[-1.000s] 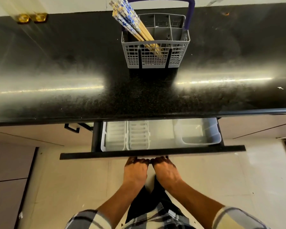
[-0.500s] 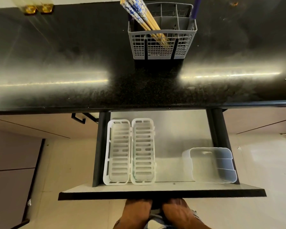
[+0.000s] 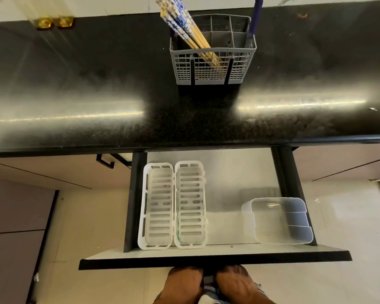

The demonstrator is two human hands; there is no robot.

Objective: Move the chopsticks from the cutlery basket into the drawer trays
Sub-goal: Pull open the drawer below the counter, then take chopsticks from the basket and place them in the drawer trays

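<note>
One bundle of chopsticks (image 3: 185, 31) is leaning in one grey cutlery basket (image 3: 213, 62) on the black counter (image 3: 97, 84), while two white slotted trays (image 3: 173, 205) and one clear tub (image 3: 279, 220) are sitting in the open drawer (image 3: 215, 253) above a pale tiled floor (image 3: 86, 227). The left hand (image 3: 182, 284) and right hand (image 3: 235, 284) are resting together beneath the drawer front, well apart from the chopsticks; whether their fingers are curled or spread cannot be told.

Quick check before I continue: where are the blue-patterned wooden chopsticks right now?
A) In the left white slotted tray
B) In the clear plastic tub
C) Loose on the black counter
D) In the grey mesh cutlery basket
D: the blue-patterned wooden chopsticks stand bundled in the grey mesh cutlery basket on the counter.
</note>
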